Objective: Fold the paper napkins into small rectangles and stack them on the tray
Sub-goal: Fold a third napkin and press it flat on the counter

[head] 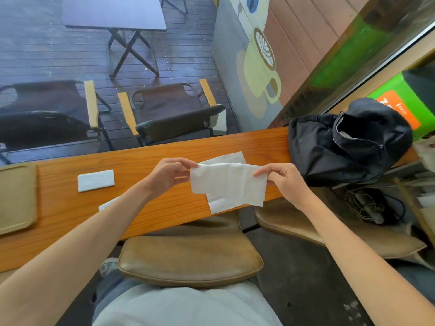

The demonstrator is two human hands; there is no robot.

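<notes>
Just above the middle of the bench point(164, 158), both hands, left hand point(168, 174) and right hand point(286, 182), have fingers pinching the top corners of an open napkin point(227, 184), so I'd say folding's just starting, next bring edges together; tray point(16, 196) far left looks empty.

Napkin point(227, 182) between both hands point(167, 174)

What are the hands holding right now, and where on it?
Both hold one paper napkin above the counter: left hand pinches its upper left corner, right hand its upper right corner.
</notes>
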